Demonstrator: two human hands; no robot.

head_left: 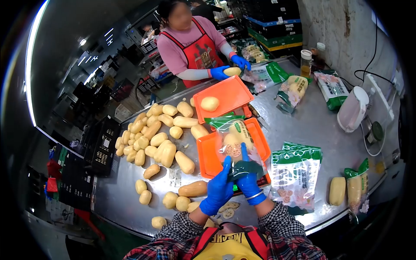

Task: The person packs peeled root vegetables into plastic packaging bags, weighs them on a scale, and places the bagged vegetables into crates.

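A clear-and-green plastic bag [222, 138] with lotus root pieces inside is between my two blue-gloved hands, above the orange tray [207, 162] of a scale. My left hand [218, 190] grips the bag's lower left edge. Along the bag's lower front lies my right hand [250, 184], a finger stretched up over it and the rest closed round its dark green end. Peeled lotus roots [167, 154] are heaped on the metal table to the left. Flat printed bags [294, 177] lie to the right of my right hand.
Across the table a co-worker's gloved hands [229, 71] hold a lotus root by a second orange tray [223, 97] bearing one root. Filled bags [297, 91], a white kettle [353, 108] and a jar [306, 63] stand or lie right. A black crate [102, 145] is left.
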